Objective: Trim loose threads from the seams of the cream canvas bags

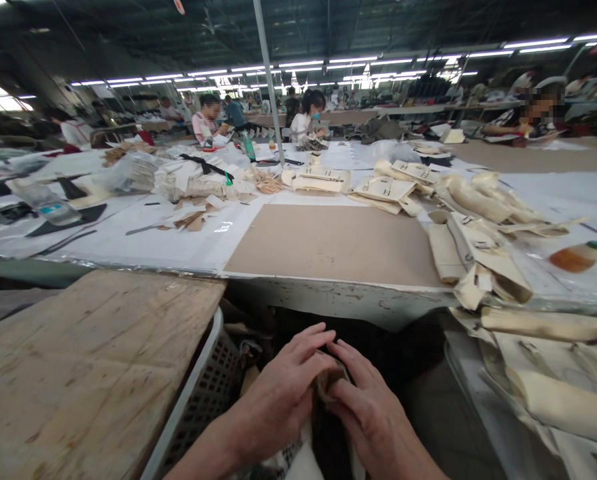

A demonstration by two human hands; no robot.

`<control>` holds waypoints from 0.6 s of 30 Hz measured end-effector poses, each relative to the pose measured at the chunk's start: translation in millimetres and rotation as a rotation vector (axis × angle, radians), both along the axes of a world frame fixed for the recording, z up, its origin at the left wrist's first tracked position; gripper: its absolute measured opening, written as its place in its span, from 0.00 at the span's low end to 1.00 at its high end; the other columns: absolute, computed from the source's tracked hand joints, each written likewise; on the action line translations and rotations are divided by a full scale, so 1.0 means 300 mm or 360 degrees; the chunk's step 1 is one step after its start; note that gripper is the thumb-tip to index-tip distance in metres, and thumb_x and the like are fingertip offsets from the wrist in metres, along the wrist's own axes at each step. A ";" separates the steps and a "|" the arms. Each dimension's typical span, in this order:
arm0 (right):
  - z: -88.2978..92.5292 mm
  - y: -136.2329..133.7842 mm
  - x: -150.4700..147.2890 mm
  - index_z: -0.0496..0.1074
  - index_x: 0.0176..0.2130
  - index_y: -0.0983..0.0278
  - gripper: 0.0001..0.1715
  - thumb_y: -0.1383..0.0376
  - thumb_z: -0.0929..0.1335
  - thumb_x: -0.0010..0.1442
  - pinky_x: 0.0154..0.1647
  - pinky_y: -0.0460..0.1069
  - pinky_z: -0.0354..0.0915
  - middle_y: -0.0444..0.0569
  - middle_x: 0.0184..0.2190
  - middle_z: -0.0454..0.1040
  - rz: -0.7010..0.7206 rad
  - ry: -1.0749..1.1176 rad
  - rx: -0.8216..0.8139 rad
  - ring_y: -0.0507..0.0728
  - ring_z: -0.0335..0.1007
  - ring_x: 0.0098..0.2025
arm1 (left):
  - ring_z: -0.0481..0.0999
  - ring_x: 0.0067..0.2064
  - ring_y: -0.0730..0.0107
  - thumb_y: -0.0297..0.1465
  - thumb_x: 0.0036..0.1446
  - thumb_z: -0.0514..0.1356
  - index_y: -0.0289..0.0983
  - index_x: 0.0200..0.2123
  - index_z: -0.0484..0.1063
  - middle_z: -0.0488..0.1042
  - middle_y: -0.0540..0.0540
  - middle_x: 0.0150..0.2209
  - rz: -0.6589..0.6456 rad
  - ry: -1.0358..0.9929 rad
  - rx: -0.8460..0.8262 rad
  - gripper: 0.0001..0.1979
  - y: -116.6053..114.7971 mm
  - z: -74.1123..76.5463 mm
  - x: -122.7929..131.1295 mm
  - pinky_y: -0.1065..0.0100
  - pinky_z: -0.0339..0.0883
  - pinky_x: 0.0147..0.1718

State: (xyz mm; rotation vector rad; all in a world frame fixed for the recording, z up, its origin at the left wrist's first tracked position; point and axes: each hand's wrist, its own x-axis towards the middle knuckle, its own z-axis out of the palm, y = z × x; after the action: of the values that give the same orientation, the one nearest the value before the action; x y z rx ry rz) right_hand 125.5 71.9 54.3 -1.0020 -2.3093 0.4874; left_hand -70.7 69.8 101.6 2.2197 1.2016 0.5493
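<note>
Low at the front edge of the table, my left hand (283, 383) and my right hand (371, 403) meet with fingers curled over a brown piece of folded material (324, 381). Its edge shows between the thumbs, and its lower part hangs down dark, partly hidden by the hands. From this view I cannot tell exactly what it is. Beyond the hands, a tan sheet (333, 243) lies flat on the white-covered table (193, 247). Cream fabric pieces with small dark straps (471, 250) lie in a heap at the sheet's right side.
A worn wooden board (98, 360) and a perforated plastic basket (206, 393) stand at left. More cream pieces (568, 393) are stacked at right. An amber squeeze bottle (576, 257) lies on the table, with pale bundles (178, 180) farther left. Several people work behind.
</note>
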 end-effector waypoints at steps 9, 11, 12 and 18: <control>-0.006 -0.035 0.041 0.71 0.38 0.58 0.13 0.73 0.62 0.59 0.55 0.61 0.67 0.52 0.59 0.65 -0.0236 -0.0037 -0.0120 0.63 0.62 0.61 | 0.74 0.46 0.66 0.15 0.48 0.57 0.39 0.40 0.77 0.73 0.48 0.46 -0.0261 0.0207 -0.0209 0.19 0.106 0.020 0.019 0.70 0.69 0.47; 0.004 -0.040 0.041 0.70 0.37 0.58 0.14 0.74 0.63 0.54 0.56 0.61 0.66 0.52 0.60 0.65 -0.0246 -0.0069 -0.0171 0.64 0.61 0.61 | 0.74 0.46 0.67 0.15 0.47 0.58 0.38 0.38 0.77 0.73 0.48 0.46 -0.0278 0.0196 -0.0249 0.18 0.104 0.027 0.012 0.71 0.68 0.46; 0.007 -0.041 0.040 0.70 0.37 0.58 0.15 0.75 0.63 0.52 0.56 0.60 0.66 0.52 0.59 0.65 -0.0251 -0.0075 -0.0187 0.64 0.62 0.61 | 0.73 0.46 0.67 0.15 0.47 0.59 0.37 0.37 0.77 0.73 0.48 0.46 -0.0279 0.0179 -0.0270 0.17 0.103 0.031 0.010 0.71 0.68 0.46; 0.000 -0.034 0.040 0.69 0.38 0.59 0.16 0.75 0.60 0.55 0.52 0.59 0.70 0.53 0.58 0.66 -0.0294 -0.0041 -0.0241 0.62 0.67 0.57 | 0.72 0.47 0.67 0.21 0.55 0.62 0.36 0.34 0.76 0.72 0.46 0.46 -0.0246 0.0059 -0.0327 0.06 0.094 0.043 0.014 0.70 0.66 0.47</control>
State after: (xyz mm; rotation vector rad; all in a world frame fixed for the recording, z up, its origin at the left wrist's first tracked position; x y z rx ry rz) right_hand 137.6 61.6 54.3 -1.2872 -2.2005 0.5826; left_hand -66.4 98.2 114.6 2.1316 1.0437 0.3095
